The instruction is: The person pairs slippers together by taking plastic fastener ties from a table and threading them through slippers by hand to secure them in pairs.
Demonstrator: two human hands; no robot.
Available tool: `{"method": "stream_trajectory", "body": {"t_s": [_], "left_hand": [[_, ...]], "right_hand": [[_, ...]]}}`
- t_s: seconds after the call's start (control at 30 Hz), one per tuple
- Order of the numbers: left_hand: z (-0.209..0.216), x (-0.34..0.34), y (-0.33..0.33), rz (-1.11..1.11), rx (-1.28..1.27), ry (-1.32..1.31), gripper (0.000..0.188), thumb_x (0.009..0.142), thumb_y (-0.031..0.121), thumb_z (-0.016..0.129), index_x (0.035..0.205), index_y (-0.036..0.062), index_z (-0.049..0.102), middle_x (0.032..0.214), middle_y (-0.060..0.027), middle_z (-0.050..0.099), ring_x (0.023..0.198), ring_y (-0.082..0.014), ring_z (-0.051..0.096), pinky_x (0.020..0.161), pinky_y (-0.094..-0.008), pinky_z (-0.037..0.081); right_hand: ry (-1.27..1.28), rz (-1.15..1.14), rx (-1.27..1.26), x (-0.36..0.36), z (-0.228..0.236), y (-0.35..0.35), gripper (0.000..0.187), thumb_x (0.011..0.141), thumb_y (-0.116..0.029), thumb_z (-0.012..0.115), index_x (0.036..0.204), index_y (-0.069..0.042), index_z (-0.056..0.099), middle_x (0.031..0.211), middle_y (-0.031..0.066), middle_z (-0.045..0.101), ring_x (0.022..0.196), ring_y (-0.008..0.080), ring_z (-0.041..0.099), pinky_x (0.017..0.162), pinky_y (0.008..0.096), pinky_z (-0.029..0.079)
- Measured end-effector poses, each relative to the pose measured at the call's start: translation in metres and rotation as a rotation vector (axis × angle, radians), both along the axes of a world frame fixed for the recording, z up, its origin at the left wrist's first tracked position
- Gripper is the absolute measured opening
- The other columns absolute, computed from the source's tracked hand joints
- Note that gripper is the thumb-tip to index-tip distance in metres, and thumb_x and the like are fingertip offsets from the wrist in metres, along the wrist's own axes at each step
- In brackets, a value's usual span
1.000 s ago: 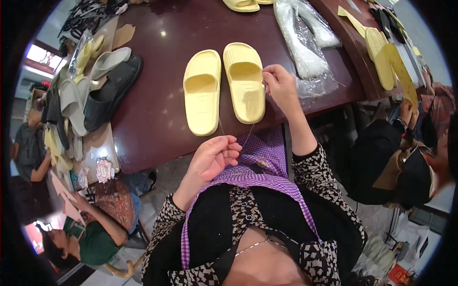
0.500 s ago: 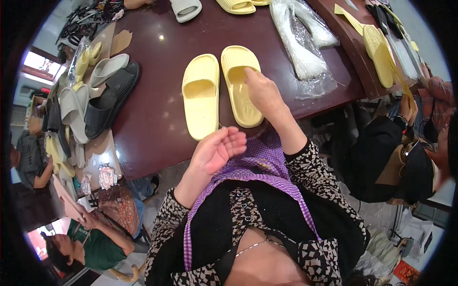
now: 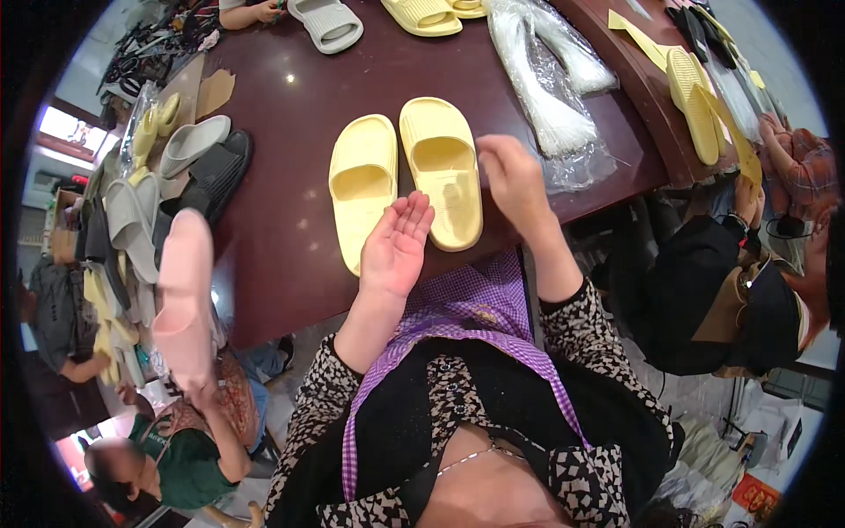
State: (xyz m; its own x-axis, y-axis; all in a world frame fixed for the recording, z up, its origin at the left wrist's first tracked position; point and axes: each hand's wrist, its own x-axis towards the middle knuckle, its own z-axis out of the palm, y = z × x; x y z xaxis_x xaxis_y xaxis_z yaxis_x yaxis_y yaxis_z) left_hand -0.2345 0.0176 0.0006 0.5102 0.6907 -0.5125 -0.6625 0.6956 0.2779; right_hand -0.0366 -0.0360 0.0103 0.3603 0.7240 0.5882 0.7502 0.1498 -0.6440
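Note:
Two yellow slide slippers lie side by side on the dark red table [image 3: 273,211], toes pointing away from me. Over the heel part of the left slipper [image 3: 356,172] and the gap beside it is my left hand [image 3: 396,251], palm up with its fingers stretched out and nothing in it. Just right of the right slipper [image 3: 444,150] is my right hand [image 3: 515,180], back upward, fingers loosely bent toward the slipper's edge. No object shows in it, though its palm is hidden.
A plastic bag of white strands [image 3: 563,123] lies at the back right. Grey [image 3: 327,25] and yellow slippers [image 3: 422,16] stand at the far edge. At left, a co-worker holds a pink slipper [image 3: 185,299] near piled grey and black slippers [image 3: 207,180]. Others sit at right.
My right hand has come off the right slipper to its right side. My left hand has moved up and its fingers have straightened. At left, a co-worker has lifted the pink slipper toward the table.

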Motion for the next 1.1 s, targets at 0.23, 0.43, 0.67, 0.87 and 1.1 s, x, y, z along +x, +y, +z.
{"method": "stream_trajectory", "body": {"t_s": [0.23, 0.43, 0.67, 0.87, 1.1], "left_hand": [[-0.010, 0.031, 0.011, 0.036, 0.020, -0.040, 0.021, 0.100, 0.013, 0.038, 0.100, -0.0037, 0.051, 0.116, -0.0195, 0.055, 0.117, -0.0316, 0.051, 0.108, -0.0453, 0.038], [-0.004, 0.037, 0.020, 0.014, 0.055, -0.004, 0.021, 0.100, 0.011, 0.036, 0.103, -0.0050, 0.049, 0.118, -0.0227, 0.053, 0.117, -0.0345, 0.051, 0.107, -0.0472, 0.040], [-0.010, 0.031, 0.031, -0.134, 0.079, -0.003, 0.023, 0.099, 0.015, 0.038, 0.105, -0.0053, 0.048, 0.111, -0.0229, 0.056, 0.107, -0.0353, 0.056, 0.098, -0.0486, 0.047], [-0.004, 0.019, 0.039, -0.191, 0.077, 0.015, 0.024, 0.099, 0.015, 0.038, 0.106, -0.0063, 0.048, 0.111, -0.0246, 0.056, 0.106, -0.0359, 0.058, 0.096, -0.0483, 0.048], [-0.002, 0.002, 0.060, -0.295, 0.132, 0.036, 0.024, 0.098, 0.014, 0.040, 0.104, -0.0064, 0.050, 0.110, -0.0238, 0.058, 0.103, -0.0338, 0.060, 0.091, -0.0447, 0.052]], "right_hand": [[0.147, -0.086, -0.179, 0.050, -0.010, 0.062, 0.021, 0.085, -0.015, 0.063, 0.096, 0.003, 0.067, 0.090, 0.0194, 0.068, 0.084, 0.0320, 0.066, 0.075, 0.0330, 0.051], [-0.037, -0.090, -0.536, 0.063, 0.007, 0.122, 0.034, 0.077, -0.032, 0.067, 0.084, 0.001, 0.070, 0.083, 0.0203, 0.067, 0.083, 0.0340, 0.065, 0.076, 0.0407, 0.051], [-0.359, 0.090, -0.959, 0.069, 0.023, 0.164, 0.029, 0.072, -0.024, 0.067, 0.081, 0.003, 0.069, 0.082, 0.0237, 0.065, 0.082, 0.0359, 0.065, 0.074, 0.0418, 0.052], [-0.316, 0.156, -0.942, 0.072, 0.015, 0.164, 0.023, 0.071, -0.015, 0.062, 0.080, 0.006, 0.067, 0.083, 0.0279, 0.063, 0.081, 0.0384, 0.064, 0.074, 0.0432, 0.051], [-0.276, 0.117, -0.657, 0.069, 0.008, 0.177, 0.021, 0.074, -0.014, 0.062, 0.084, 0.004, 0.067, 0.079, 0.0236, 0.064, 0.076, 0.0333, 0.064, 0.070, 0.0396, 0.050]]}}
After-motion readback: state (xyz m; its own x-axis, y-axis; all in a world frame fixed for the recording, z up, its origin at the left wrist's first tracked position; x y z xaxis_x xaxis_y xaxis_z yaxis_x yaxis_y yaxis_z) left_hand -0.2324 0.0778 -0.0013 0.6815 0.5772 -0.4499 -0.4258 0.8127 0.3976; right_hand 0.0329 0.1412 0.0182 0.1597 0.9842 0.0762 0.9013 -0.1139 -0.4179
